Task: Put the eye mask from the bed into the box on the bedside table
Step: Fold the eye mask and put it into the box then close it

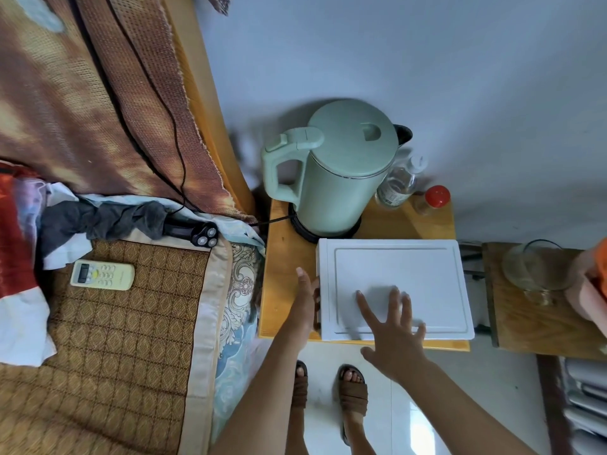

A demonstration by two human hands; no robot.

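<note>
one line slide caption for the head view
Both hands at the closed white box on the bedside table: left hand at its side, right hand spread on the lid.

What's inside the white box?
Its inside is hidden: the flat white lid covers the white box. The right hand hovers over the lid; the left hand touches its side.

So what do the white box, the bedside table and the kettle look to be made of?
The white box looks like matte moulded foam or plastic: uniform white, soft rounded edges, a pressed groove around the lid. I cannot tell which. The bedside table looks like varnished wood: orange-yellow, with faint grain. The kettle looks like satin pale-green plastic, with a thin metallic band under its lid.
</note>
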